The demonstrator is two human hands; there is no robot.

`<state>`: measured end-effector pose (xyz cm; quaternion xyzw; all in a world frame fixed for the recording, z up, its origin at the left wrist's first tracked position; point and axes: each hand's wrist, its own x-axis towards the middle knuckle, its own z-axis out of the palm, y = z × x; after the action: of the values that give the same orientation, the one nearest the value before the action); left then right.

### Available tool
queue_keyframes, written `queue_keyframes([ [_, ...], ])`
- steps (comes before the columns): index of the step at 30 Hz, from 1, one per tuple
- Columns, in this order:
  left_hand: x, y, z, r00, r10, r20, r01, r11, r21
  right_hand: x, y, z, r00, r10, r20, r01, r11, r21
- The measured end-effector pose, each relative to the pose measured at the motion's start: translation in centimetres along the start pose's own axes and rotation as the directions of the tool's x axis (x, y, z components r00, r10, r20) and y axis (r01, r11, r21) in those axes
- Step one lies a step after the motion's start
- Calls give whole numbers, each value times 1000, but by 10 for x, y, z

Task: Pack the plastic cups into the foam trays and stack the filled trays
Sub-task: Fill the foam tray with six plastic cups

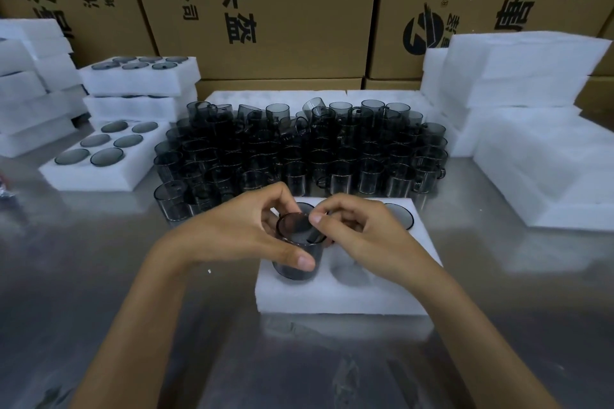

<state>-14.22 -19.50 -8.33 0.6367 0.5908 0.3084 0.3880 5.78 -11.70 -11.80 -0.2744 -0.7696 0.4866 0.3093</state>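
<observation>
A white foam tray lies on the steel table in front of me. My left hand grips a smoky grey plastic cup over the tray's near-left hole, thumb across its side. My right hand pinches the same cup at its rim and handle side. The hole beside it shows no cup. Another cup sits in the far-right hole. Behind the tray stands a large crowd of loose grey cups.
A filled tray lies at the left, with stacked filled trays behind it. More foam stacks stand at the far left and foam stacks at the right. Cardboard boxes wall the back.
</observation>
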Motion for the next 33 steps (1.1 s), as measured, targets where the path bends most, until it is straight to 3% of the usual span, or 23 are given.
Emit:
queue_keyframes([
  [19,-3,-5,-4,997,-50,66,46,998,50,-1,4,3,997,-71,31,75,983,-169],
  [27,2,-12,-4,987,-141,81,130,984,124,-2,8,-3,996,-85,34,91,876,-474],
  [33,0,-17,-5,991,-126,45,119,984,129,-3,8,-4,998,-57,28,64,889,-453],
])
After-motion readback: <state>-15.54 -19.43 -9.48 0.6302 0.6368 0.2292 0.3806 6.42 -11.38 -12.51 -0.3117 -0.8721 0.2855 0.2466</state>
